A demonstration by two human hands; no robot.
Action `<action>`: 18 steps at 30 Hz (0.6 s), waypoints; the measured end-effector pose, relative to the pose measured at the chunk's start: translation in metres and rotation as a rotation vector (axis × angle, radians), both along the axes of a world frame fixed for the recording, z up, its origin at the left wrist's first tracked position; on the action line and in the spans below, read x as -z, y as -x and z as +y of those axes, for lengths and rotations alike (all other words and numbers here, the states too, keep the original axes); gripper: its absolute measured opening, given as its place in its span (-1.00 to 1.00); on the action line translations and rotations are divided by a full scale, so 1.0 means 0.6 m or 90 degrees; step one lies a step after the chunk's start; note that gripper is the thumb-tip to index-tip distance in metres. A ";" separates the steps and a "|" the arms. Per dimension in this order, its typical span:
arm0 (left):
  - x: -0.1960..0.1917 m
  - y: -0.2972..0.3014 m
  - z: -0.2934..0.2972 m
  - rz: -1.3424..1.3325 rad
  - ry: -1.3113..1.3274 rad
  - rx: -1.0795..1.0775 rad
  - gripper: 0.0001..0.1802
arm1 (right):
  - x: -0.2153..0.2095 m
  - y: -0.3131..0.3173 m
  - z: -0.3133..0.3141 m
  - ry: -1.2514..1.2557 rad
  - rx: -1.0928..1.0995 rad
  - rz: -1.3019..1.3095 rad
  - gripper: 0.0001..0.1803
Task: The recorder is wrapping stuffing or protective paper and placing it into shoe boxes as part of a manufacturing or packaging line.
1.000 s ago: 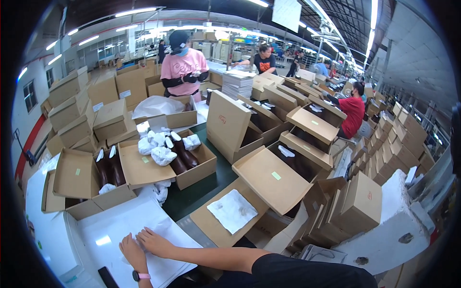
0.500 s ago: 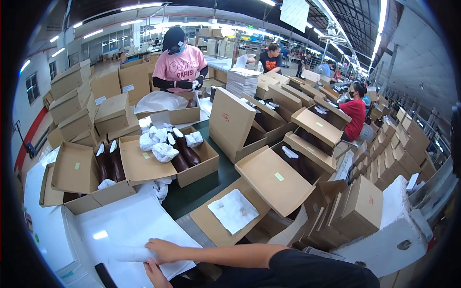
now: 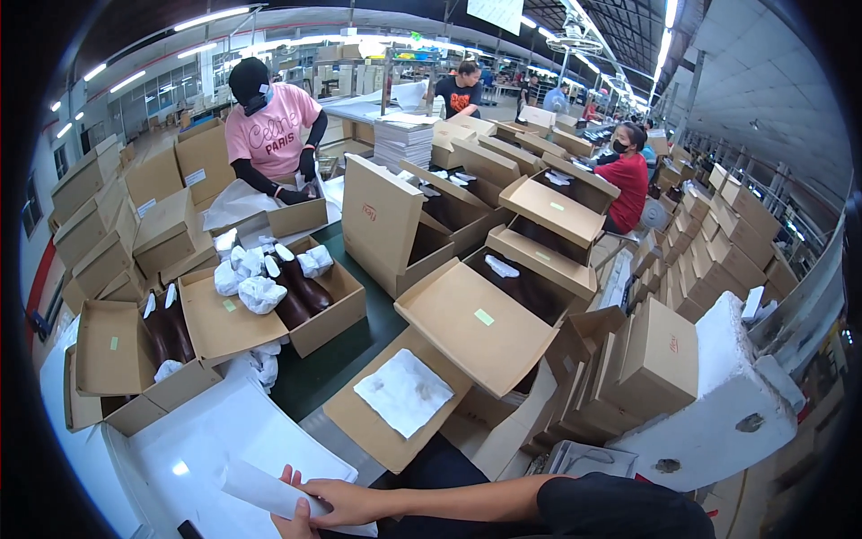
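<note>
Low in the view, a rolled white sheet of paper (image 3: 265,491) slants above a stack of white sheets (image 3: 215,427). My right hand (image 3: 339,501) closes round its near end, with that bare forearm stretching in from the right. Just below, my left hand (image 3: 296,521) grips the same end, its thumb pressed against the roll; the lower part of this hand is cut off by the frame edge. A flat brown cardboard piece (image 3: 346,409) beyond my right hand carries a folded white paper sheet (image 3: 404,393).
Open shoe boxes (image 3: 334,325) with dark brown boots (image 3: 307,286) and white paper wads stand on a green surface (image 3: 310,368). An open-lidded box (image 3: 480,323) sits ahead right. Boxes (image 3: 651,355) and white foam (image 3: 718,404) flank my right. A co-worker in pink (image 3: 278,130) handles paper across.
The whole view has swung, so the scene sits further left. Both hands stay on the paper roll, which now shows more clearly and slants. The co-worker in pink leans lower over a box.
</note>
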State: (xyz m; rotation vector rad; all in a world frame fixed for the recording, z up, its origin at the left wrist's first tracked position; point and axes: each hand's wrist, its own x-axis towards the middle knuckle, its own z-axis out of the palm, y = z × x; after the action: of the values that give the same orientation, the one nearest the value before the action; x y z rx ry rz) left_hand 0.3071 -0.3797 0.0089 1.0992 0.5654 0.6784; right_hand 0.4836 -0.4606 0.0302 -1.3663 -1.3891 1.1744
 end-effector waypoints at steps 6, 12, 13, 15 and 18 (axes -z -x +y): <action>0.019 0.017 -0.005 0.020 -0.189 -0.011 -0.19 | 0.053 -0.060 -0.029 -0.066 0.016 -0.136 -0.26; -0.045 0.035 0.008 0.026 0.135 -0.072 -0.26 | 0.011 -0.046 -0.057 -0.114 0.032 -0.189 0.05; -0.045 0.042 0.017 0.064 0.233 -0.093 -0.26 | 0.016 -0.033 -0.062 -0.228 0.003 -0.180 0.11; -0.011 0.059 0.036 0.058 0.342 -0.091 -0.25 | 0.047 0.002 -0.051 -0.382 0.003 -0.237 0.20; 0.001 0.075 0.004 0.099 -0.116 -0.046 -0.52 | -0.042 0.020 -0.060 -0.423 -0.025 -0.197 -0.28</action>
State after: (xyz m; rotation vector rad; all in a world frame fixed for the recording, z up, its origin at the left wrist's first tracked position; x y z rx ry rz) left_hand 0.2619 -0.3775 0.0085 1.3152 0.6881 0.7218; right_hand 0.4719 -0.4966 0.0552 -1.0567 -1.8160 0.4468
